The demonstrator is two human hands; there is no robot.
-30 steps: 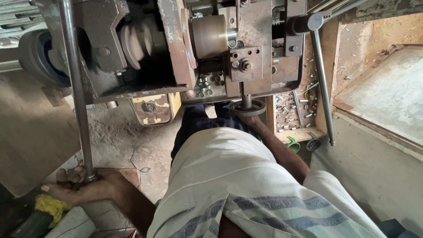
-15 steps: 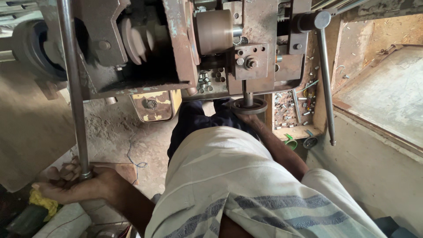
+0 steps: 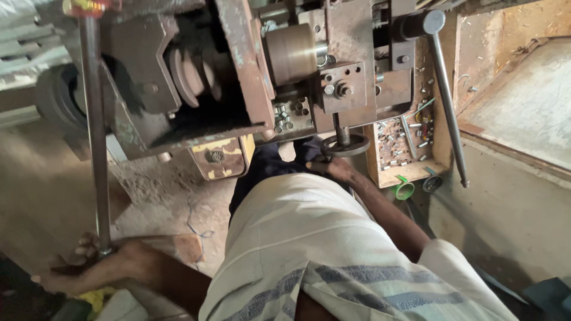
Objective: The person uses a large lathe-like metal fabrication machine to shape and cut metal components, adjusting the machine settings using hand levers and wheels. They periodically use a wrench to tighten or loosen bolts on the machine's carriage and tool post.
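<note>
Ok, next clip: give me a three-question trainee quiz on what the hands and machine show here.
1. True or false: the left hand grips the lower end of the long steel lever.
2. What does the right hand reach to? A) the handwheel B) a hammer C) a cup
3. What lies in the wooden tray right of the handwheel?

Key: 1 true; 2 A; 3 small metal parts, such as bolts and screws.
</note>
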